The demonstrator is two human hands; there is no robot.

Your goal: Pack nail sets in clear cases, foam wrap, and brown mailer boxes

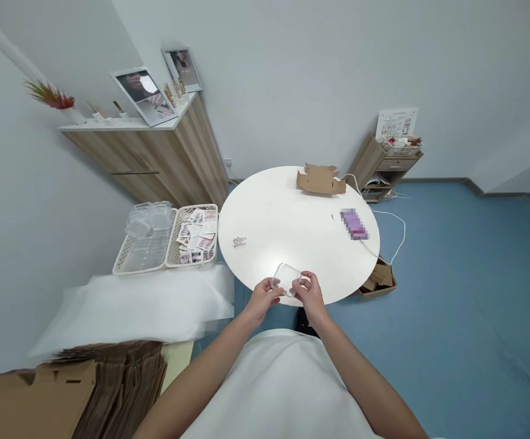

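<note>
Between my two hands is a small clear plastic box [286, 275], held over the near edge of a white oval table [274, 213]. My left hand [265, 297] pinches its left side, and my right hand [309, 292] grips its right side with thumb and fingers. Whether the box's lid is raised is too hard to make out. A small sheet of shiny pieces [239, 242] lies on the table to the left of my hands. Farther back on the same table rests an unfolded brown cardboard box [321, 180].
A purple blurred item [354, 224] with a white cable sits at the table's right. Left of the table stand a basket of clear boxes [143, 251] and a basket of printed cards [196, 235]. Flattened cartons [122, 384] are stacked at lower left; a carton [379, 279] stands on the floor.
</note>
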